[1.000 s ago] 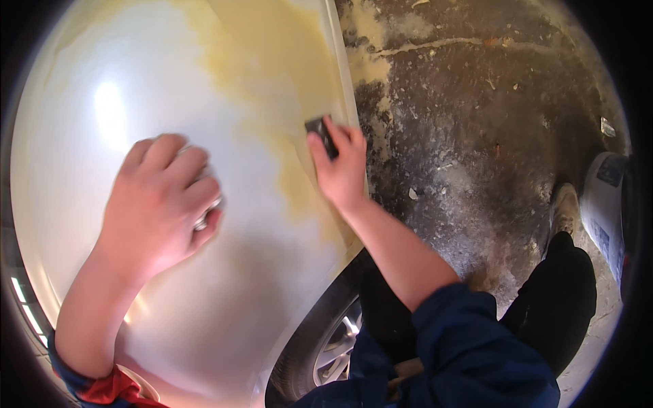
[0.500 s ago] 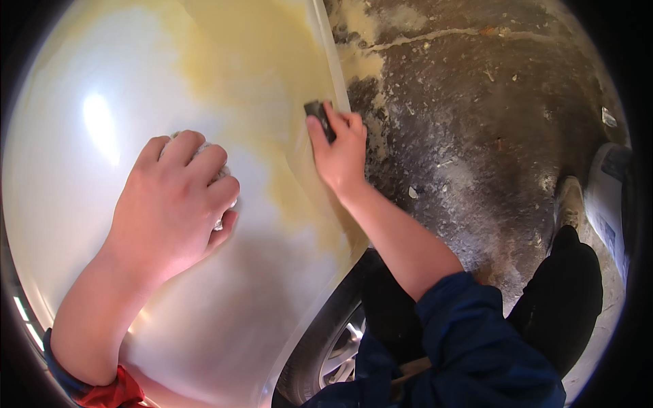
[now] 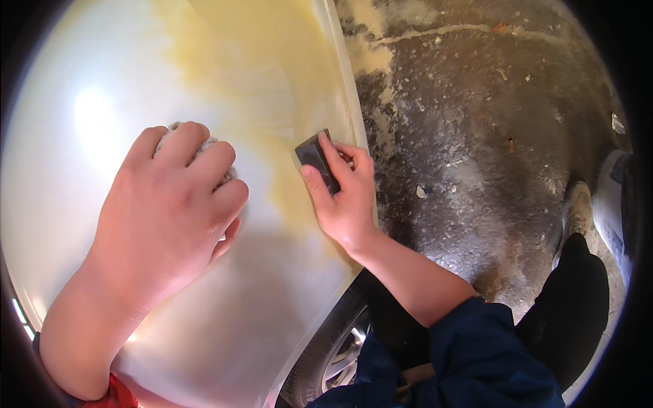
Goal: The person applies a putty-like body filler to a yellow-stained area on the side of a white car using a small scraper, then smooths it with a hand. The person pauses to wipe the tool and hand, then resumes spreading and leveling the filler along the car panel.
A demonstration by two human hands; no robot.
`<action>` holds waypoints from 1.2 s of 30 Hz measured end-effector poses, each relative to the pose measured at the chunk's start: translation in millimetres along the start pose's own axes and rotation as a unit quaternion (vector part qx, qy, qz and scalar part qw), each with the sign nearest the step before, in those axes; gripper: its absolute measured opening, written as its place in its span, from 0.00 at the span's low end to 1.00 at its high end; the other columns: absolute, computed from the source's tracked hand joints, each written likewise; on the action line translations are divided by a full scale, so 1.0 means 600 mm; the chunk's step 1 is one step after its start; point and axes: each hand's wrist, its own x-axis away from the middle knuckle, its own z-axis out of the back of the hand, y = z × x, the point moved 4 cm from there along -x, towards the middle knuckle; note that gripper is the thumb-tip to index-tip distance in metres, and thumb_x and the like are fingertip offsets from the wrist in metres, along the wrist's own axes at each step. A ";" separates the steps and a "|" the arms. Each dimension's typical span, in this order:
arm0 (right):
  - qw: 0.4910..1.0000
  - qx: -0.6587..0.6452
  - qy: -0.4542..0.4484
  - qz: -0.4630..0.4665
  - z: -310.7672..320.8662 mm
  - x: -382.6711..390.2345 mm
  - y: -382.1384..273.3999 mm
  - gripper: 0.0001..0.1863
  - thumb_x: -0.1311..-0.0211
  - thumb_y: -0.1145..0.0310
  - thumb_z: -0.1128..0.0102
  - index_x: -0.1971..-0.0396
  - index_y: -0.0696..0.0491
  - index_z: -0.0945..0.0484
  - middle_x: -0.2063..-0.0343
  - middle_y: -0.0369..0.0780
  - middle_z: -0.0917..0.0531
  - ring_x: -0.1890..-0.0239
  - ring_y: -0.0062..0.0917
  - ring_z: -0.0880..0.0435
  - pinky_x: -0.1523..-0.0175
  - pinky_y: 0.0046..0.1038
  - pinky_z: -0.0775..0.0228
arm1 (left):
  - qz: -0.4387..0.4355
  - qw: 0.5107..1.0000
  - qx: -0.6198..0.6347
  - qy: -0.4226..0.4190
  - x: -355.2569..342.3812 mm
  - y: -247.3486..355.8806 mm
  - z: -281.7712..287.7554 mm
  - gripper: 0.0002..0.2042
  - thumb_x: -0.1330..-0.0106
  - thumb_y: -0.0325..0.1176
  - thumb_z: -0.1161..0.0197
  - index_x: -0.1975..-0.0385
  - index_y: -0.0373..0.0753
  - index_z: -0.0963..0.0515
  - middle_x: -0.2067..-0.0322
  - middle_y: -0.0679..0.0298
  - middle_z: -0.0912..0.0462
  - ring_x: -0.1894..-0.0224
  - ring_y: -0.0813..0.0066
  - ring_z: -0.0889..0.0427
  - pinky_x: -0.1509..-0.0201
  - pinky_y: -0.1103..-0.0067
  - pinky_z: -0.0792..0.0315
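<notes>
My left hand (image 3: 170,204) is closed around a crumpled greyish-white cloth (image 3: 203,148), which shows between and beside the fingers. It is above the left part of a pale, glossy car body panel (image 3: 218,333). Near the panel's right edge, my right hand (image 3: 348,200) grips a dark rectangular sanding block (image 3: 314,162) between thumb and fingers. The block lies against the panel, at a patch of yellowish filler (image 3: 238,61) that spreads over the far and right parts. Most of the cloth is hidden by my left hand.
A car wheel (image 3: 340,360) sits below the panel's near right edge. Right of the panel is a dusty, stained floor (image 3: 469,143) with small debris. A dark-clothed leg (image 3: 571,306) and a pale container (image 3: 610,200) are at the far right.
My right hand has drawn the sanding block toward me along the panel's right side. My left hand keeps hold of the cloth in nearly the same place. The view has shifted slightly.
</notes>
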 end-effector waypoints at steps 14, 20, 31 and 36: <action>0.999 -0.017 0.049 -0.010 -0.006 -0.053 0.024 0.26 0.34 0.58 0.30 0.41 0.57 0.18 0.52 0.47 0.22 0.49 0.43 0.26 0.43 0.40 0.30 | 0.012 1.000 0.007 -0.019 -0.005 0.005 -0.002 0.15 0.63 0.29 0.24 0.78 0.42 0.27 0.64 0.64 0.22 0.54 0.59 0.21 0.53 0.67 0.25; 0.999 0.014 -0.017 -0.050 -0.001 -0.018 0.008 0.26 0.31 0.58 0.32 0.38 0.55 0.20 0.51 0.47 0.22 0.45 0.39 0.25 0.38 0.36 0.31 | 0.014 0.999 0.009 -0.029 -0.008 -0.001 -0.002 0.15 0.62 0.28 0.24 0.78 0.42 0.26 0.63 0.64 0.21 0.54 0.59 0.21 0.52 0.67 0.25; 0.982 -0.092 0.059 -0.153 0.002 -0.071 0.141 0.27 0.30 0.53 0.32 0.39 0.55 0.19 0.53 0.45 0.22 0.52 0.34 0.22 0.42 0.32 0.28 | -0.022 0.996 0.061 -0.061 -0.017 0.015 -0.005 0.13 0.59 0.32 0.26 0.76 0.43 0.25 0.61 0.63 0.22 0.51 0.57 0.23 0.48 0.64 0.27; 0.942 -0.082 0.171 -0.279 0.072 -0.028 0.203 0.29 0.26 0.49 0.38 0.37 0.55 0.20 0.51 0.44 0.24 0.50 0.30 0.22 0.41 0.31 0.29 | -0.152 0.970 0.095 -0.161 -0.052 0.120 -0.087 0.10 0.46 0.41 0.26 0.66 0.47 0.13 0.57 0.69 0.19 0.44 0.66 0.24 0.44 0.65 0.30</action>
